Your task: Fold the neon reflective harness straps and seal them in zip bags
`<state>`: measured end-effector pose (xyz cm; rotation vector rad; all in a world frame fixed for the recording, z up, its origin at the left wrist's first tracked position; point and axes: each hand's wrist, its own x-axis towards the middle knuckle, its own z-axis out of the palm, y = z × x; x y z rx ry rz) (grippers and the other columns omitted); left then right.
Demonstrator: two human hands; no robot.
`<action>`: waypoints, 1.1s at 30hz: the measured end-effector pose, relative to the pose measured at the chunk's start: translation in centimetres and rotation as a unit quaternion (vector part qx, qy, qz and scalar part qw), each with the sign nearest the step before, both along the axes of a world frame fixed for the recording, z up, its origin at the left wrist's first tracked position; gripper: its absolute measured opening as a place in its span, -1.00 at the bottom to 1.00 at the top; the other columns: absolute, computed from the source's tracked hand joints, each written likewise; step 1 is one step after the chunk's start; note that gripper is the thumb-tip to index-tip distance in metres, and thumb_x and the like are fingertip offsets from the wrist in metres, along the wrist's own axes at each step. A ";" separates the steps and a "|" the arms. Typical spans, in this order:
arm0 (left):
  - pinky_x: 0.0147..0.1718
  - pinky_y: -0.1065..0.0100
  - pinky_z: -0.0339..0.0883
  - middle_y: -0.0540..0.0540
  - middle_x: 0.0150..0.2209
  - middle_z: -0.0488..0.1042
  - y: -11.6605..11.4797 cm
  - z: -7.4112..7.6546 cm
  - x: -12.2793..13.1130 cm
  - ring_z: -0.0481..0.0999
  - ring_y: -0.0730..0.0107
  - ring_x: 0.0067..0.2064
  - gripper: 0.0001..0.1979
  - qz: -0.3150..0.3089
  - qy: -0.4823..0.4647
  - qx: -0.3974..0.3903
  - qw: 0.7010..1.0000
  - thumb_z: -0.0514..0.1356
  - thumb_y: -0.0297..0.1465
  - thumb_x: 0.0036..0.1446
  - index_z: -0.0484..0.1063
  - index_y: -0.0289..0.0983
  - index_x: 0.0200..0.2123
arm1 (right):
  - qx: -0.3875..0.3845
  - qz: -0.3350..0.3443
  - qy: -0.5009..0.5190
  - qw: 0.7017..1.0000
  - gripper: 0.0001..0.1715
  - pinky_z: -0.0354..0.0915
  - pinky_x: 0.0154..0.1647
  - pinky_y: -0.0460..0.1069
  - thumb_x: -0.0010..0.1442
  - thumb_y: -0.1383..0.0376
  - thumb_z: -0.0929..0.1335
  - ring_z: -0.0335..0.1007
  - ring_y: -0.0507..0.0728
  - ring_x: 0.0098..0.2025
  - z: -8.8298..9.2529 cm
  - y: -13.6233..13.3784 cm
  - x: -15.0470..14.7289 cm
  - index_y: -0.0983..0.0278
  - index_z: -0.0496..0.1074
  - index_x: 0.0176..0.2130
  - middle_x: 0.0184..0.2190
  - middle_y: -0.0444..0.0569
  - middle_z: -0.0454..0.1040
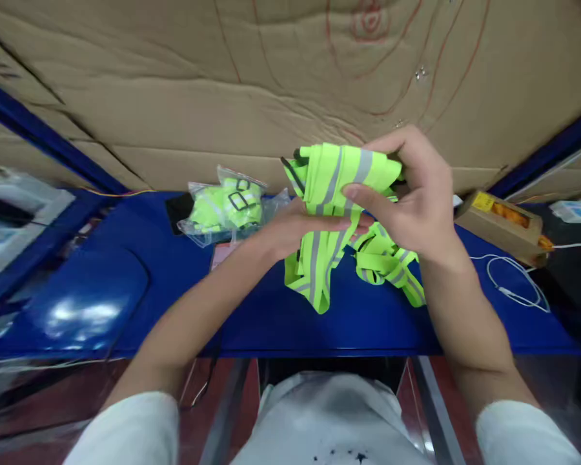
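Note:
A neon yellow-green reflective strap (319, 258) with grey stripes hangs in folds in front of me, above the blue table. My right hand (414, 194) grips the upper folded bundle from the right, thumb across its front. My left hand (314, 229) reaches in from the left with its fingers laid across the front of the strap, below the right thumb; its thumb is hidden. Black pieces show at the bundle's upper left. Just to the right, a second heap of the same reflective strap (392, 265) lies on the table.
Clear plastic bags (225, 203) with more neon straps and black buckles lie at the back left. A cardboard box (506, 223) with an orange item and a white cable (518, 290) are on the right. Cardboard (198, 116) walls the back of the blue table (174, 284).

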<state>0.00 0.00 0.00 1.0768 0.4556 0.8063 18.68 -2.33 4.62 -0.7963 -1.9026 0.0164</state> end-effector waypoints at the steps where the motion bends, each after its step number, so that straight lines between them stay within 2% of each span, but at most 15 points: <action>1: -0.04 0.07 0.56 -0.06 -0.27 0.70 0.2 -0.2 0.1 0.71 0.05 -0.17 -0.68 0.011 -0.002 -0.004 1.000 0.52 -0.45 -0.08 0.64 -0.29 -0.19 | -0.007 0.009 -0.013 1.000 -0.82 0.55 0.06 0.11 0.32 0.16 0.41 0.56 0.19 -0.01 -0.3 0.2 -0.1 0.10 0.45 -0.07 -0.10 -0.07 0.58; 5: 0.02 0.10 0.54 -0.05 -0.24 0.69 0.7 -0.3 0.2 0.68 -0.03 -0.04 -0.60 0.040 -0.037 0.007 0.998 0.56 -0.27 -0.16 0.62 -0.27 -0.23 | 0.013 0.039 -0.064 0.997 -0.75 0.47 0.23 0.18 0.37 0.29 0.31 0.51 0.20 0.15 -1.5 1.4 -0.2 0.08 0.44 0.02 0.03 -0.06 0.58; 8: 0.12 0.10 0.50 -0.02 -0.17 0.67 0.9 0.5 -0.5 0.58 -0.05 0.16 -0.58 0.054 -0.081 0.032 0.995 0.47 -0.08 -0.02 0.60 -0.22 -0.18 | 0.063 0.059 -0.102 0.991 -0.60 0.39 0.33 0.20 0.30 0.45 0.23 0.43 0.16 0.24 -1.9 2.0 -0.4 0.08 0.45 0.01 0.10 -0.09 0.56; 9: 0.14 0.08 0.49 -0.02 -0.14 0.66 0.9 0.9 -0.8 0.55 -0.05 0.19 -0.59 0.059 -0.081 0.031 0.995 0.43 -0.08 0.05 0.60 -0.21 -0.13 | 0.063 0.070 -0.117 0.989 -0.56 0.34 0.37 0.21 0.27 0.49 0.22 0.40 0.15 0.27 -1.8 2.0 -0.4 0.08 0.45 0.00 0.12 -0.10 0.54; 12: 0.12 0.11 0.50 -0.04 -0.05 0.66 1.1 2.1 -1.9 0.54 -0.02 0.21 -0.63 0.078 -0.033 0.021 0.996 0.39 -0.31 0.11 0.58 -0.23 0.00 | -0.001 0.132 -0.153 0.979 -0.57 0.14 0.50 0.25 0.23 0.50 0.26 0.31 0.15 0.36 -1.2 1.6 -0.3 0.13 0.45 0.00 0.23 -0.08 0.46; 15: -0.05 0.17 0.57 -0.04 -0.13 0.68 1.4 2.4 -2.6 0.65 0.00 0.04 -0.62 0.108 0.018 0.034 0.993 0.44 -0.48 -0.05 0.63 -0.22 -0.10 | -0.083 0.168 -0.104 0.977 -0.70 0.12 0.51 0.26 0.29 0.36 0.37 0.30 0.21 0.37 -0.4 1.4 0.3 0.13 0.49 0.01 0.27 -0.07 0.43; 16: -0.10 0.15 0.58 -0.05 -0.17 0.68 1.4 2.3 -2.7 0.67 -0.01 -0.02 -0.64 0.108 0.024 0.048 0.993 0.47 -0.48 -0.09 0.63 -0.22 -0.14 | -0.098 0.163 -0.067 0.979 -0.71 0.14 0.49 0.25 0.29 0.30 0.40 0.31 0.23 0.36 -0.3 1.4 0.5 0.12 0.50 0.02 0.26 -0.07 0.44; 18: -0.14 0.12 0.59 -0.06 -0.20 0.69 1.4 2.0 -2.7 0.68 -0.02 -0.08 -0.63 0.096 0.027 0.078 0.992 0.51 -0.47 -0.14 0.63 -0.22 -0.18 | -0.125 0.147 -0.007 0.981 -0.58 0.18 0.47 0.23 0.25 0.19 0.47 0.32 0.25 0.35 -0.3 1.8 0.9 0.10 0.48 0.10 0.26 -0.06 0.44; 20: -0.08 0.10 0.58 -0.06 -0.16 0.69 1.3 1.5 -2.4 0.67 -0.02 -0.02 -0.54 0.089 0.027 0.101 0.990 0.54 -0.49 -0.17 0.61 -0.20 -0.12 | -0.161 0.145 0.002 0.976 -0.39 0.21 0.45 0.24 0.15 0.12 0.54 0.33 0.28 0.34 -0.5 2.3 1.1 0.10 0.45 0.16 0.26 -0.05 0.44; 22: -0.04 0.12 0.57 -0.05 -0.13 0.68 1.3 1.0 -2.0 0.66 -0.02 0.01 -0.49 0.112 0.024 0.114 0.987 0.56 -0.47 -0.19 0.60 -0.18 -0.10 | -0.199 0.141 -0.008 0.970 -0.33 0.26 0.40 0.26 0.09 0.08 0.58 0.36 0.30 0.30 -0.7 2.7 1.1 0.11 0.46 0.15 0.21 -0.05 0.48; 25: -0.03 0.14 0.56 -0.07 -0.11 0.67 1.7 0.1 -1.3 0.65 -0.01 0.02 -0.51 0.165 0.024 0.125 0.978 0.58 -0.38 -0.15 0.61 -0.21 -0.10 | -0.212 0.109 0.014 0.971 -0.43 0.35 0.29 0.27 0.10 0.06 0.57 0.45 0.29 0.16 -1.1 3.0 0.9 0.15 0.51 0.06 0.03 -0.06 0.57; 28: 0.03 0.14 0.55 -0.07 -0.07 0.67 2.3 -0.8 -0.8 0.64 0.01 0.06 -0.43 0.200 0.015 0.128 0.971 0.59 -0.33 -0.18 0.59 -0.19 -0.04 | -0.187 0.078 0.030 0.979 -0.51 0.40 0.20 0.25 0.13 0.07 0.55 0.49 0.26 0.05 -1.4 3.0 0.5 0.16 0.52 0.01 -0.08 -0.08 0.58; 30: 0.06 0.14 0.53 -0.07 -0.07 0.67 2.7 -1.2 -0.8 0.63 0.00 0.08 -0.44 0.191 0.010 0.113 0.975 0.59 -0.27 -0.17 0.60 -0.20 -0.05 | -0.161 0.059 0.030 0.985 -0.54 0.40 0.21 0.25 0.14 0.10 0.54 0.49 0.25 0.05 -1.5 2.8 0.2 0.15 0.51 0.01 -0.07 -0.08 0.58; 33: 0.05 0.07 0.54 -0.11 -0.12 0.68 3.1 -1.8 -0.9 0.63 -0.08 0.08 -0.51 0.123 0.007 0.067 0.990 0.55 -0.14 -0.11 0.62 -0.23 -0.13 | -0.133 0.038 0.030 0.990 -0.56 0.36 0.26 0.27 0.18 0.15 0.52 0.48 0.27 0.10 -1.6 2.4 -0.3 0.13 0.49 0.04 0.01 -0.05 0.58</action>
